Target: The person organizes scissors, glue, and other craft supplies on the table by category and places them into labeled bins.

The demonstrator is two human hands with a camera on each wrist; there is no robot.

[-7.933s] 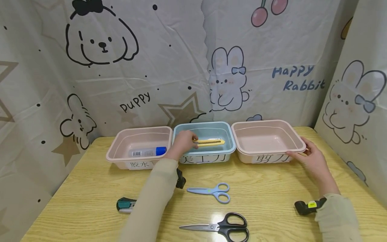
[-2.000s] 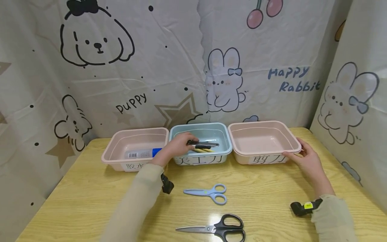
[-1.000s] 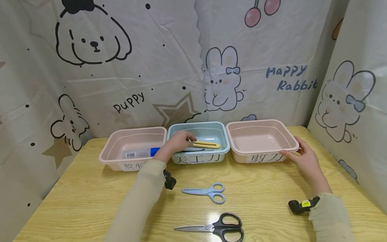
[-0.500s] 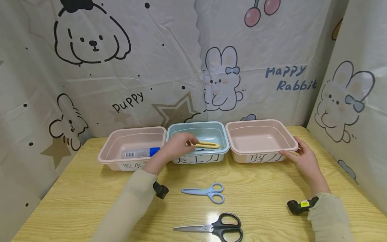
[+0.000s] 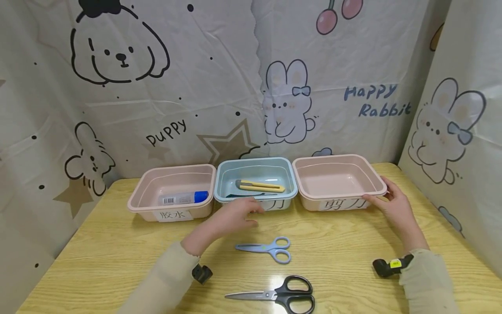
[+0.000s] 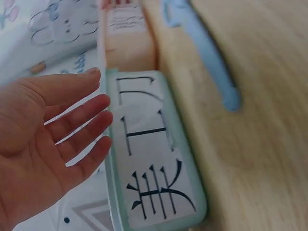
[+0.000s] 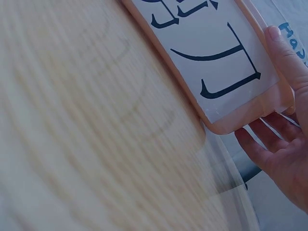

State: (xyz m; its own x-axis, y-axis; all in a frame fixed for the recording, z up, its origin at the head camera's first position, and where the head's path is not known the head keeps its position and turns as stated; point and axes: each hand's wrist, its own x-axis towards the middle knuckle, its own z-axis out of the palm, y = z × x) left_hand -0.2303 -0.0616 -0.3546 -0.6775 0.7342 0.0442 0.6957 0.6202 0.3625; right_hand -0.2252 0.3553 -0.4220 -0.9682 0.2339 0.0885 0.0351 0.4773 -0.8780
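My left hand [image 5: 235, 216] is in front of the light blue bin [image 5: 286, 172], fingers relaxed and holding nothing; the left wrist view shows its spread fingers beside the bin's labelled front. Inside that bin lie a yellow utility knife [image 5: 260, 186] and, nearer the front wall, a dark-edged utility knife [image 5: 251, 196], mostly hidden. My right hand [image 5: 398, 213] grips the front right corner of the right pink bin [image 5: 337, 179], thumb at the rim and fingers round the side. Light blue scissors [image 5: 274, 250] and black-handled scissors [image 5: 296, 295] lie on the table.
At the left a second pink bin [image 5: 176, 174] contains a clear bottle with a blue cap [image 5: 180, 199]. All three bins stand in a row at the back of the wooden table [image 5: 98, 253], before a printed cloth [image 5: 231, 52].
The green utility knife has left the table; my left hand held a dark utility knife over the blue bin, let go and drew back toward me. The right hand stays at its corner.
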